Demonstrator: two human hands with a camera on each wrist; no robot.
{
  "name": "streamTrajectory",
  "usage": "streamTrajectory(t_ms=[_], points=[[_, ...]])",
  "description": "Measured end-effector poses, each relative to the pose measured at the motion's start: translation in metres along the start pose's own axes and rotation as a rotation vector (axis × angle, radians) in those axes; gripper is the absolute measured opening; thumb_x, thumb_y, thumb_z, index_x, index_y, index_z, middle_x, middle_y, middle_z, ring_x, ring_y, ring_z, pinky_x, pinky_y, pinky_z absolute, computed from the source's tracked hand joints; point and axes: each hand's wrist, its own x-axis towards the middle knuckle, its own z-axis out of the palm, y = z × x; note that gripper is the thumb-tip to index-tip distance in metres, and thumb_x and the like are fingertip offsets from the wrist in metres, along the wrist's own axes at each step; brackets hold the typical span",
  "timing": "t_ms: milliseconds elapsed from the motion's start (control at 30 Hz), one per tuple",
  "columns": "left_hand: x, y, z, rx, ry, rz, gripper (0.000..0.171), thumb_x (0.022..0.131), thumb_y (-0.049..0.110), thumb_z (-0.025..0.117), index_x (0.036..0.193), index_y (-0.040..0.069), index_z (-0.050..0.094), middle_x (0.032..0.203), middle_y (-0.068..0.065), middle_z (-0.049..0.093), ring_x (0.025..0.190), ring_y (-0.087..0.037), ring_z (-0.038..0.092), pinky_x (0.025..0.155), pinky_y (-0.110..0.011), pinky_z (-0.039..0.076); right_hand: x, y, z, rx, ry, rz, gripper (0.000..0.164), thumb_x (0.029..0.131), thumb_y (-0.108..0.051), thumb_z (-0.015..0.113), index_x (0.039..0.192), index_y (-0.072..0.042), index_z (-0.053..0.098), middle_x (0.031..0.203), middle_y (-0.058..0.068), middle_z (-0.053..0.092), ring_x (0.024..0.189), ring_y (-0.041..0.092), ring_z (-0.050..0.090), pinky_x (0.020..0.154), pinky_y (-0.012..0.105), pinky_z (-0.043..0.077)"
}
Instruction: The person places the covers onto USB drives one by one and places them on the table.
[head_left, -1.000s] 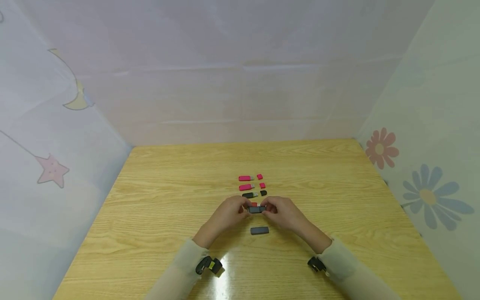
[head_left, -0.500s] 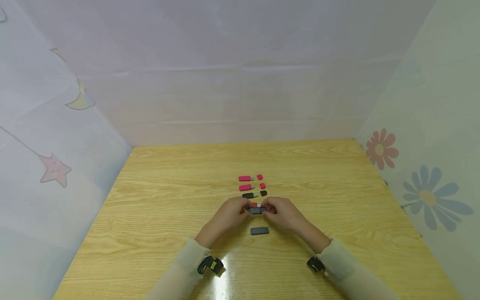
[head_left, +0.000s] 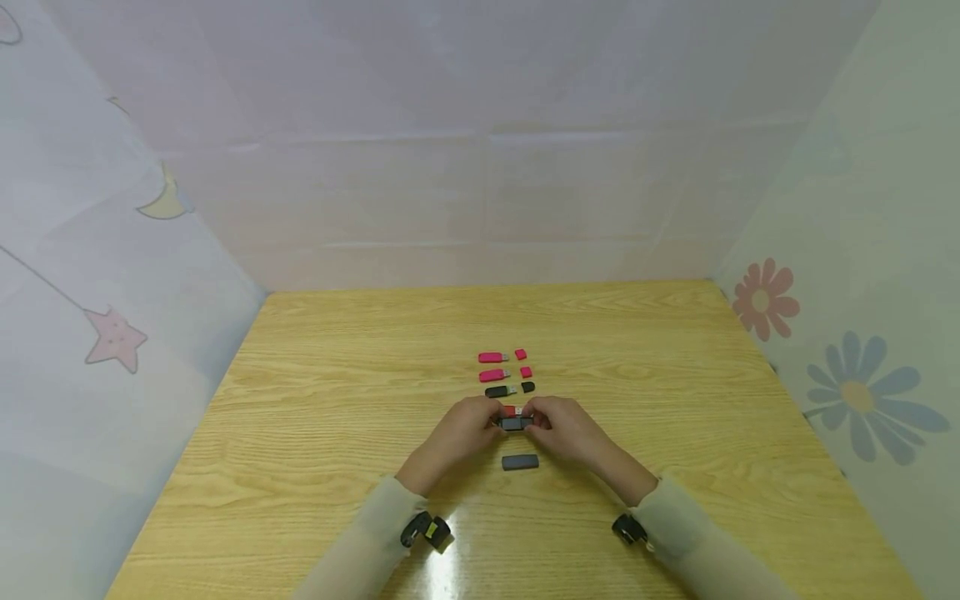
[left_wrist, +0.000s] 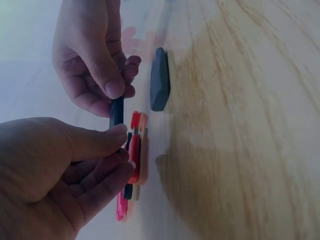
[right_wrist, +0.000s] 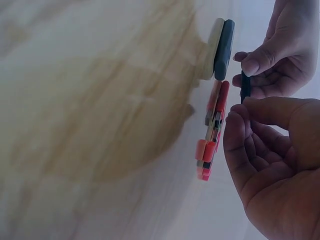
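A dark grey USB stick (head_left: 515,423) is held level just above the table, pinched at its two ends. My left hand (head_left: 467,425) grips its left end between thumb and fingers; my right hand (head_left: 562,427) pinches the right end. In the left wrist view the stick's dark body (left_wrist: 116,111) shows between both thumbs. Right behind it lies an uncapped red USB stick (head_left: 512,411), partly hidden by the fingers. Its red cap (right_wrist: 210,151) lies beyond the plug in the right wrist view. Nearer me rests a second dark grey USB stick (head_left: 521,462).
Further back lie a black USB stick (head_left: 497,391) with its black cap (head_left: 528,387) and two pink ones, the nearer pink stick (head_left: 492,376) and the farther pink stick (head_left: 491,357). Pink caps (head_left: 526,372) sit to their right. Printed cloth walls surround the wooden table (head_left: 337,367).
The held stick and both hands have shifted very slightly toward me. Both hands keep their pinch on it, and the things on the table have stayed where they were.
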Motion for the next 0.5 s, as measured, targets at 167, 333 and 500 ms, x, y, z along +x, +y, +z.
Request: streamTrajectory(t_ms=[167,333,500], points=[[0.0011,-0.0001,0.003,0.034,0.007,0.011,0.016,0.091,0.012,0.076,0.105,0.006,0.074,0.091,-0.002,0.071,0.083,-0.013,0.063,0.077,-0.029,0.053,0.0005,0.0012,0.0017,-0.018,0.015,-0.018,0.011,0.089,-0.008,0.076,0.099,-0.009,0.071,0.076,-0.007,0.059,0.069,0.009,0.051,0.063,0.026,0.044],[0.0024,0.0001,0.0048,0.065,0.011,0.015,0.014,0.092,0.012,0.075,0.105,0.006,0.075,0.092,-0.002,0.072,0.084,-0.014,0.065,0.079,-0.03,0.054,0.0007,0.0029,0.002,-0.015,0.01,-0.032,0.011,0.089,-0.007,0.076,0.098,-0.01,0.071,0.076,-0.006,0.06,0.068,0.009,0.051,0.062,0.026,0.044],[0.0035,-0.0012,0.0082,0.089,0.008,0.04,0.015,0.091,0.016,0.077,0.103,0.007,0.074,0.09,-0.001,0.072,0.084,-0.013,0.065,0.078,-0.029,0.054,0.0014,0.0048,0.0011,-0.021,-0.013,-0.031,0.01,0.09,-0.008,0.075,0.099,-0.009,0.071,0.076,-0.006,0.059,0.067,0.009,0.05,0.061,0.025,0.043]])
